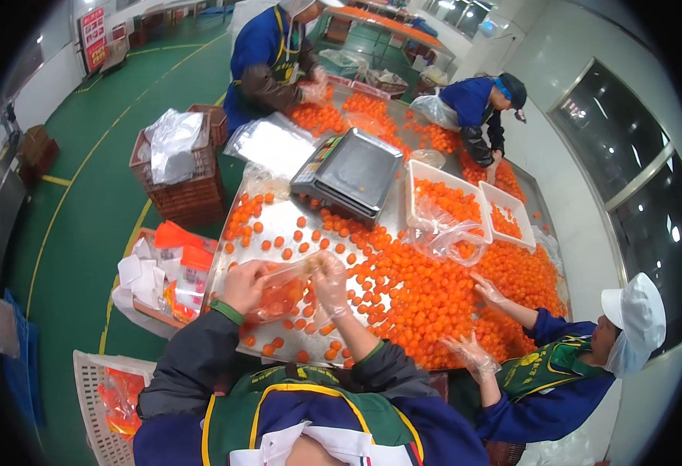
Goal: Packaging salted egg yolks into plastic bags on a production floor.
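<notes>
Two grips, the person's left hand (244,286) and right hand (330,281), are closed on the upper edge of a clear bag (271,299), held above the near left part of the steel worktop (281,221). That edge runs across from hand to hand, rising slightly toward the right; the body slants down toward the person's lower left, its long axis hard to tell. Loose orange balls (422,303) lie around it, scattered at the left and heaped at the right, and the right hand covers its upper right corner. At the right, a co-worker's two hands (477,359) spread over the heap. Beyond the bag, a scale (356,167) with a dark flat plate hides part of the worktop; to its right stands a white tray (411,206) of balls with clear plastic (442,237) draped over its near side. Farther off, two more people bend over the balls. The bag is thin, glossy and creased, orange showing through its lower part; whether that colour is contents or balls behind cannot be told.
</notes>
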`<state>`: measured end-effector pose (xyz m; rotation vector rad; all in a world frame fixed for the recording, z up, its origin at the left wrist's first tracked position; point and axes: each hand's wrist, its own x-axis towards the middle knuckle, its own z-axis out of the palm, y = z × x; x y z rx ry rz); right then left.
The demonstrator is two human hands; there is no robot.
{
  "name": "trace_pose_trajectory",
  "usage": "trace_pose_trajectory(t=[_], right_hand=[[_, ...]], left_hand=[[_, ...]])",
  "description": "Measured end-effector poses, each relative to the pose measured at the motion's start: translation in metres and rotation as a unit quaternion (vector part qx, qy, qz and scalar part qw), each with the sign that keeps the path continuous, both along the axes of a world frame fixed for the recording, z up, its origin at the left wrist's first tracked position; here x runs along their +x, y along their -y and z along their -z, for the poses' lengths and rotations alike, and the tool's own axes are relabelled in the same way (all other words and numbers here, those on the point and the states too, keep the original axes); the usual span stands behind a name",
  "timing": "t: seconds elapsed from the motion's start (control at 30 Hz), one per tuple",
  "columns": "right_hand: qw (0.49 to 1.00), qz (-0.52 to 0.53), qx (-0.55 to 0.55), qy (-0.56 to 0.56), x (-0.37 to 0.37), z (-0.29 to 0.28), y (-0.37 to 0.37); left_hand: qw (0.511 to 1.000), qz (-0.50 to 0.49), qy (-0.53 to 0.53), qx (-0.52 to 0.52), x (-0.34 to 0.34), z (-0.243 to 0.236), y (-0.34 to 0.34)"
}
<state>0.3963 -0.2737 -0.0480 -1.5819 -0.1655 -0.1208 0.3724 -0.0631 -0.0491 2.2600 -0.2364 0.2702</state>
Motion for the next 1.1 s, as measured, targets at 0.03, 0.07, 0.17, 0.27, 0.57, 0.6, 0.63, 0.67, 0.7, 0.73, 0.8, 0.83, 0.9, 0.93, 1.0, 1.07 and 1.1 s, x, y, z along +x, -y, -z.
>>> trace_pose_trajectory(t=[0.03, 0.07, 0.17, 0.27, 0.57, 0.6, 0.63, 0.67, 0.7, 0.73, 0.8, 0.83, 0.9, 0.93, 1.0, 1.07, 1.1], right_hand=[[1.0, 0.011, -0.006, 0.017, 0.001, 0.001, 0.0], [0.998, 0.011, -0.058, 0.036, 0.003, -0.003, 0.0], [0.999, 0.027, -0.044, 0.003, 0.005, -0.009, -0.003], [1.0, -0.008, -0.015, 0.024, 0.015, -0.006, -0.004], [0.999, -0.044, -0.021, 0.011, 0.022, 0.004, -0.001], [0.999, -0.036, 0.013, 0.005, 0.02, 0.003, 0.001], [0.998, -0.031, 0.049, -0.002, 0.018, 0.003, 0.002], [0.997, -0.041, 0.067, -0.007, 0.015, 0.004, 0.01], [0.998, -0.033, 0.03, -0.036, 0.012, 0.003, 0.021], [0.997, -0.038, 0.054, -0.036, 0.009, 0.005, 0.028], [0.992, -0.057, 0.092, -0.07, -0.002, 0.017, 0.048], [0.987, -0.071, 0.104, -0.102, -0.007, 0.027, 0.06], [0.958, -0.078, 0.165, -0.223, -0.019, 0.055, 0.079], [0.947, -0.098, 0.176, -0.251, -0.027, 0.059, 0.072], [0.903, -0.156, 0.255, -0.31, -0.039, 0.065, 0.055], [0.82, -0.249, 0.353, -0.376, -0.036, 0.085, 0.069], [0.662, -0.452, 0.511, -0.31, -0.024, 0.107, 0.075]], left_hand=[[1.0, -0.005, -0.012, 0.0, -0.005, 0.008, -0.015], [1.0, -0.017, 0.001, 0.01, -0.011, 0.016, -0.031], [0.998, -0.051, -0.04, 0.003, -0.032, 0.032, -0.071], [0.996, -0.071, -0.059, -0.011, -0.044, 0.034, -0.093], [0.981, -0.127, 0.145, -0.004, -0.032, -0.004, -0.076], [0.974, -0.114, 0.187, 0.062, -0.023, 0.0, -0.063], [0.987, -0.073, 0.042, 0.138, -0.017, -0.005, -0.055], [0.973, -0.029, -0.105, 0.202, -0.012, -0.012, -0.046], [0.967, -0.054, -0.114, 0.22, -0.006, -0.012, -0.034], [0.96, -0.08, -0.125, 0.237, 0.002, -0.006, -0.023], [0.982, -0.08, -0.02, 0.172, 0.018, 0.018, -0.007], [0.989, -0.081, 0.001, 0.122, 0.026, 0.017, 0.0], [0.997, -0.071, -0.023, -0.024, 0.027, -0.003, 0.017], [0.987, -0.078, -0.05, -0.129, 0.013, -0.01, 0.023], [0.998, -0.006, 0.007, -0.068, 0.005, -0.013, 0.034], [0.954, 0.011, 0.051, -0.294, -0.028, -0.088, 0.061], [0.923, -0.01, 0.045, -0.383, -0.044, -0.113, 0.064]])
